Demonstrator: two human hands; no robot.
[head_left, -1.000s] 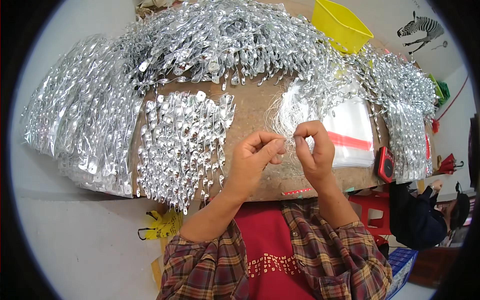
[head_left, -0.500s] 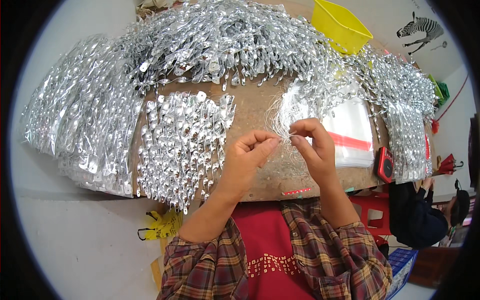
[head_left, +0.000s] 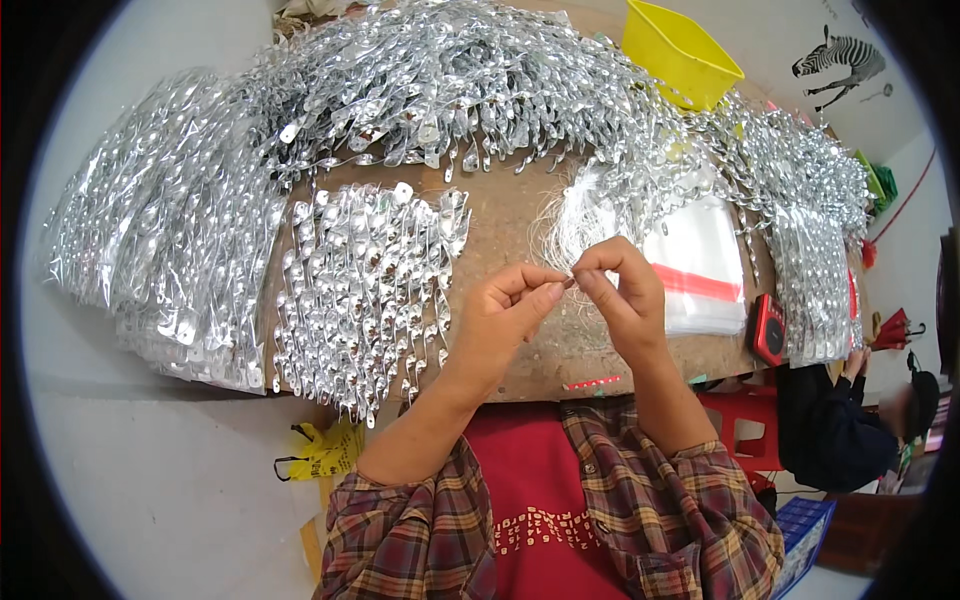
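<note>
Far left: overlapping rows of small clear packets (head_left: 150, 240), each with silvery pieces inside, fan over the edge of the brown worktop (head_left: 510, 225), laid like shingles so each row stays separate. Just right of them a smaller fan of the same packets (head_left: 365, 290) lies flat, near the left hand, likely the nearest pile for easy reach. Left hand (head_left: 500, 320): fingers curled, thumb and forefinger pinched narrow on a tiny item (head_left: 568, 283) (too small to identify). Right hand (head_left: 620, 305): also pinched narrow, its fingertips meeting the left's at the same item, held up above the worktop close to the eyes, probably for fine work. Just behind the hands lies a tuft of white thread (head_left: 560, 215). Right of that, a stack of clear bags with a red stripe (head_left: 700, 270), then a small red device (head_left: 768, 328) at the worktop edge. Yellow bin (head_left: 678, 50) at the far side.
</note>
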